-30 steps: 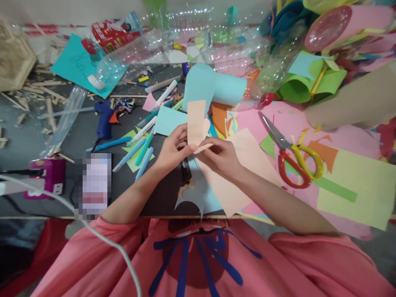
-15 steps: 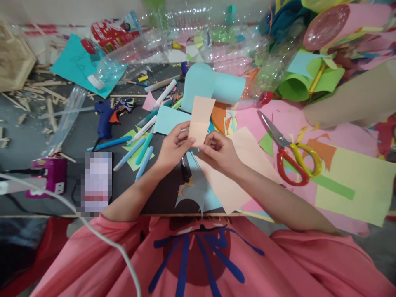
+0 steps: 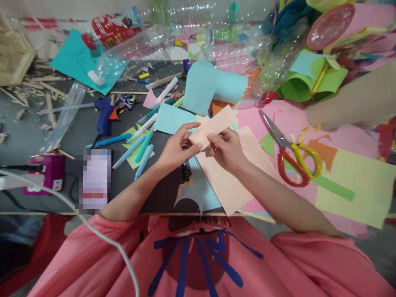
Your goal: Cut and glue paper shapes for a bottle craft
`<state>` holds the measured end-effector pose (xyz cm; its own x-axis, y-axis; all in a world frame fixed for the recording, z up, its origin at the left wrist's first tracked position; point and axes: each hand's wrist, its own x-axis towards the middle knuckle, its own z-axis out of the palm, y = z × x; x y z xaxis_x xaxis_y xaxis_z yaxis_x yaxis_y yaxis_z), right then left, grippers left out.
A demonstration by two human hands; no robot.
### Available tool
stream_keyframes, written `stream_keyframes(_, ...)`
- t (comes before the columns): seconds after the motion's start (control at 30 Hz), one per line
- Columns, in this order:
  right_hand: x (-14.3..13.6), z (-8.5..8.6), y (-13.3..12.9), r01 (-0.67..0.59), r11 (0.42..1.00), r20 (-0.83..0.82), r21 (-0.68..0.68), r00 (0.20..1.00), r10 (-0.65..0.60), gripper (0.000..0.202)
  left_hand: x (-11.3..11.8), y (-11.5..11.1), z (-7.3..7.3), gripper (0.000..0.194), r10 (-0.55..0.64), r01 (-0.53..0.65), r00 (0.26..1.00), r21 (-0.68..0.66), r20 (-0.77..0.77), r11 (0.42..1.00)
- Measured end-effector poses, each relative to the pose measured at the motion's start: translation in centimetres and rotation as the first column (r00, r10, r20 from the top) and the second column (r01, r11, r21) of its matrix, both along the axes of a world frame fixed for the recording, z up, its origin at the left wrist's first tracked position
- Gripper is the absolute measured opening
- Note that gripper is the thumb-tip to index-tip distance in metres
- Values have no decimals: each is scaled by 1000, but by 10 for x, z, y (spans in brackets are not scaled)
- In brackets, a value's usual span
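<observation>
A small strip of peach paper point(image 3: 216, 126) is held up between my two hands, slanting toward the upper right. My left hand point(image 3: 181, 144) pinches its lower left end, thumb on top. At its lower edge, my right hand point(image 3: 227, 148) grips it with the thumb over the face and the fingers curled behind. Below my right hand lies a larger peach sheet point(image 3: 230, 185). Light blue paper point(image 3: 175, 119) rests just beyond my left hand, and a black pen point(image 3: 185, 170) is under my wrists.
Scissors point(image 3: 287, 152) with red and yellow handles lie at the right on pink paper. Markers point(image 3: 144, 150), a blue glue gun point(image 3: 104, 115) and a phone point(image 3: 96, 179) are on the left. Clear plastic bottles point(image 3: 130, 51) line the back. Another person's arm point(image 3: 352, 97) rests at the right.
The peach strip has turned from upright to slanting right. My right hand has shifted up slightly, its thumb now on the paper's face. My left hand keeps its pinch.
</observation>
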<state>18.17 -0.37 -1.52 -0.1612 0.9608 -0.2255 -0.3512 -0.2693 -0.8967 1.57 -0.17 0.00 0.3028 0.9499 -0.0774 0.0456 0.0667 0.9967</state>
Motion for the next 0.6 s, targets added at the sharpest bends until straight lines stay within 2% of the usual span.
stream_keyframes(0.23, 0, 7, -1, -7, 998, 14, -57, 1000, 8, 39, 1, 3, 4, 36, 105, -98, 992, -88, 71, 991)
stream_keyframes(0.43, -2, 8, -2, 19, 996, -40, -85, 999, -22, 37, 2, 2, 7, 30, 124, -118, 989, -69, 77, 991)
stream_keyframes(0.6, -2, 3, -5, -54, 993, -31, -105, 998, 51, 38, 2, 1, 7, 29, 111, -107, 991, -68, 70, 992)
